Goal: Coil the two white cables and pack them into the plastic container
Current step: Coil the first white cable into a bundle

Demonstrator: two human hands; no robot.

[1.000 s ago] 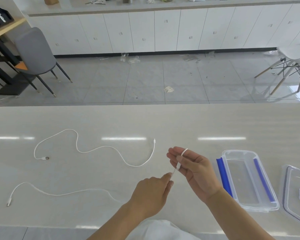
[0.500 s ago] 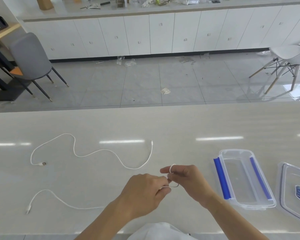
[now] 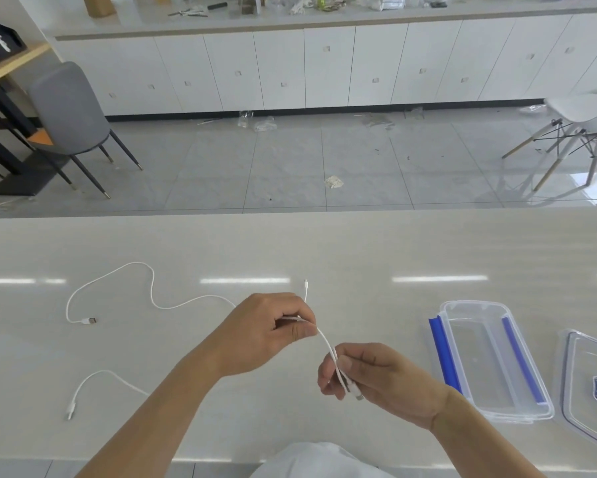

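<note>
A thin white cable (image 3: 326, 343) runs taut between the two hands above the pale table (image 3: 359, 257), to the left of the plastic container (image 3: 490, 414). The left hand (image 3: 266, 331), the farther of the two from the container, pinches the cable between thumb and curled fingers. The right hand (image 3: 376, 377) grips a doubled stretch of it, with a small plug end poking out below the fingers. The rest of this cable trails off to the left, far from the container, in a loose arc on the table, ending in a white plug (image 3: 70, 410); its middle part is hidden behind the left forearm.

The second cable (image 3: 152, 288) lies uncoiled in wavy curves, also left of the container and farther back. One end carries a metal-tipped plug, the other a slim white plug just behind the left hand; part of it disappears behind that hand.

The container is clear, open and rectangular, with two blue strips along its long sides. Its clear lid (image 3: 590, 391) lies just to the right of it, cut off by the picture's edge; the blue label on it is too small to read.
</note>
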